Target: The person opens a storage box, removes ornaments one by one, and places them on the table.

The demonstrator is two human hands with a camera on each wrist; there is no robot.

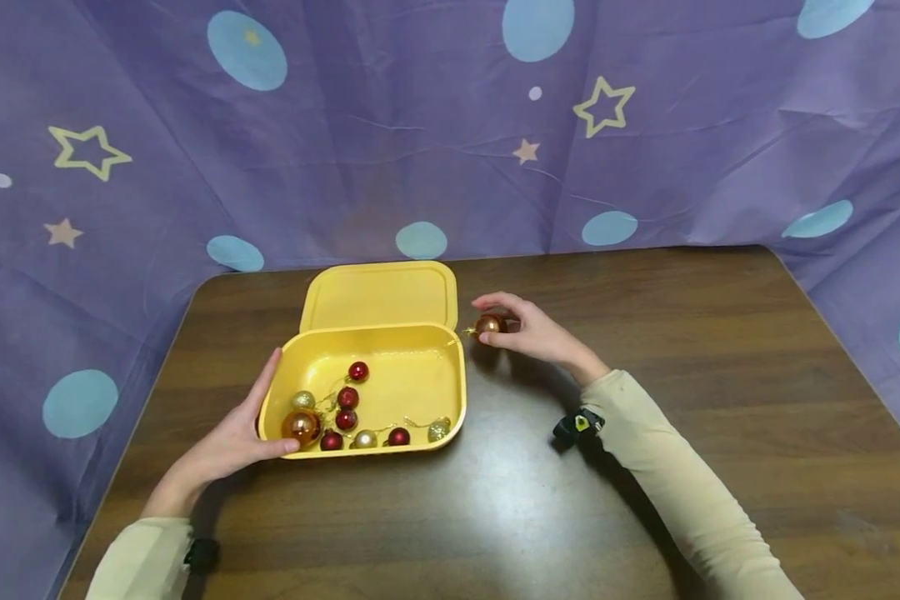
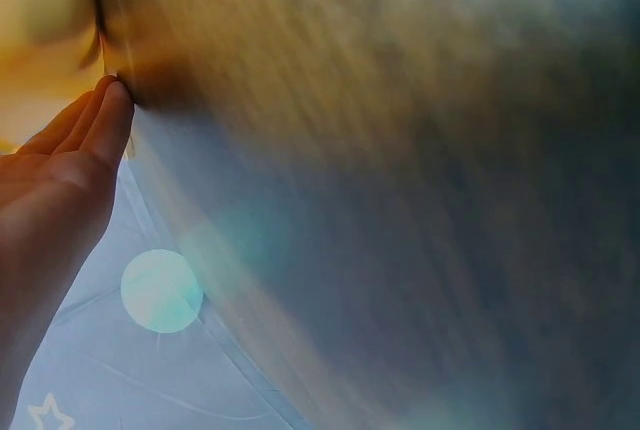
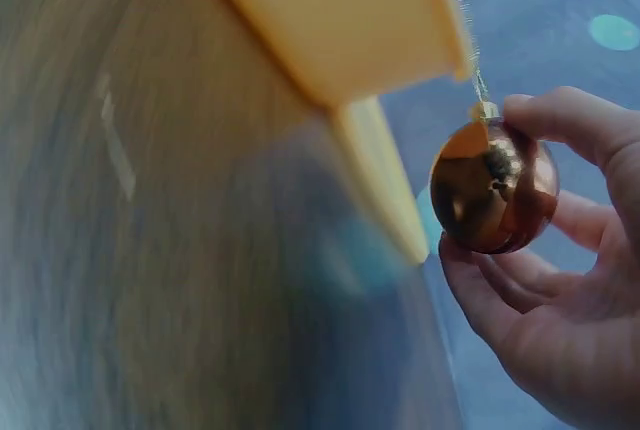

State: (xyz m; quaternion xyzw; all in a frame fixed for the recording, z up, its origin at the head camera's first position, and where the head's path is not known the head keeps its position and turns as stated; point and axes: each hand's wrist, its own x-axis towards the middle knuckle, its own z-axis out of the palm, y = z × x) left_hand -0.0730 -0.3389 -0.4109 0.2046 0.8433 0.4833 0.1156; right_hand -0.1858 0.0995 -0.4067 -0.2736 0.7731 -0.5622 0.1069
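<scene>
A yellow plastic box (image 1: 382, 333) holds small red, gold and copper Christmas baubles, among them a large copper bauble (image 1: 301, 426) in its front left corner. My left hand (image 1: 232, 437) grips that corner, with the thumb at the front rim and the fingers along the left side; in the left wrist view the fingertips (image 2: 117, 100) touch the outer wall. To the right of the box, my right hand (image 1: 528, 329) holds another copper bauble (image 3: 495, 185) between thumb and fingers. A thin gold hanging thread (image 3: 478, 65) extends from its cap.
A yellow lid (image 1: 381, 296) lies behind the box on the brown wooden table (image 1: 495, 500). Purple curtain (image 1: 420, 125) with stars and dots hangs behind the table. Each wrist wears a black strap; the right strap (image 1: 576, 425) hangs beneath the sleeve.
</scene>
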